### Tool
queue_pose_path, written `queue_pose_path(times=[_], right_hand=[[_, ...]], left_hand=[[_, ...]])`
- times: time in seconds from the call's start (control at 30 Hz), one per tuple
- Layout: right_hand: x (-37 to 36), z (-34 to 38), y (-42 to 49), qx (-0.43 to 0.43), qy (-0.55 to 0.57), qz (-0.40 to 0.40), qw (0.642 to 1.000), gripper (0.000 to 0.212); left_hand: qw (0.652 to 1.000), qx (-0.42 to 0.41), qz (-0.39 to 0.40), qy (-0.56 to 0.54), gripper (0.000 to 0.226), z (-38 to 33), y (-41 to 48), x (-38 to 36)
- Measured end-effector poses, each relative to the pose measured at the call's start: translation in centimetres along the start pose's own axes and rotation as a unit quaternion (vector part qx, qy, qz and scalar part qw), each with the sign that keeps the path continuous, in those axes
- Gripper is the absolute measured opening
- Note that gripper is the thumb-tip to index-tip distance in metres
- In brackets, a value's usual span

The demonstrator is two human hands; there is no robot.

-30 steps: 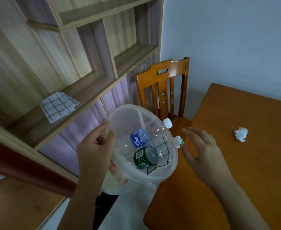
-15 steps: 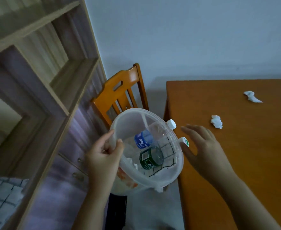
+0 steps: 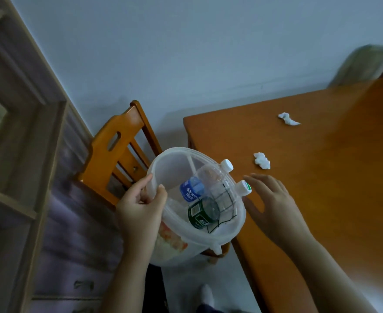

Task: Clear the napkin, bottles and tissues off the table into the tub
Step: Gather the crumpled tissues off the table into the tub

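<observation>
Centre of frame: the left hand grips the rim of a translucent white tub, thumb inside the wall and fingers outside, holding it in the air just beside the left edge of the orange wooden table. Inside the tub lie two clear plastic bottles. The blue-labelled bottle is tilted with its white cap over the right rim; the green-labelled bottle lies below it in the frame, its cap also projecting past the right rim. A white cloth with a black grid pattern, taken to be the napkin, is pressed under the bottles against the tub's right inner wall. The right hand is open, fingers spread, palm down above the table edge just right of the tub, holding nothing; whether it touches the green-labelled bottle's cap cannot be determined. Two crumpled white tissues are on the tabletop: the near tissue above the right hand, the far tissue toward the upper right. A wooden chair stands behind the tub, upper left of it.
</observation>
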State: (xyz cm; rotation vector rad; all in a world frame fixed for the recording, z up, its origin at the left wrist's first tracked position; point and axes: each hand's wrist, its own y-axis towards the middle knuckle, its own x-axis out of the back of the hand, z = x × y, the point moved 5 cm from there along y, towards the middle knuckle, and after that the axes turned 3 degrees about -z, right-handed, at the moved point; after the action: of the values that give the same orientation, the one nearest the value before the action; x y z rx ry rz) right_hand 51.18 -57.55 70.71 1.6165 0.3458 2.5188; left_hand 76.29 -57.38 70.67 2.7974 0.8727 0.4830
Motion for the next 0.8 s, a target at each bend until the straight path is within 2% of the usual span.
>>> queue_pose_path(times=[0.2, 0.37, 0.57, 0.8], right_hand=[[-2.0, -4.6, 4.3, -0.035, -0.015, -0.033, 0.999, 0.042], [-4.2, -11.1, 9.7, -0.082, -0.020, -0.030, 0.996, 0.040], [-8.1, -18.0, 14.8, -0.177, -0.006, -0.003, 0.984, 0.043], [-13.2, -22.9, 17.2, -0.238, 0.006, 0.053, 0.970, 0.046]], left_hand=[[0.999, -0.020, 0.033, 0.021, 0.026, -0.2, 5.0, -4.9], [0.994, -0.080, 0.068, 0.018, 0.030, -2.2, 9.3, -10.4], [0.987, -0.131, 0.086, 0.030, 0.031, -3.6, 13.2, -16.0], [0.984, -0.136, 0.106, 0.035, 0.035, -2.9, 15.9, -20.3]])
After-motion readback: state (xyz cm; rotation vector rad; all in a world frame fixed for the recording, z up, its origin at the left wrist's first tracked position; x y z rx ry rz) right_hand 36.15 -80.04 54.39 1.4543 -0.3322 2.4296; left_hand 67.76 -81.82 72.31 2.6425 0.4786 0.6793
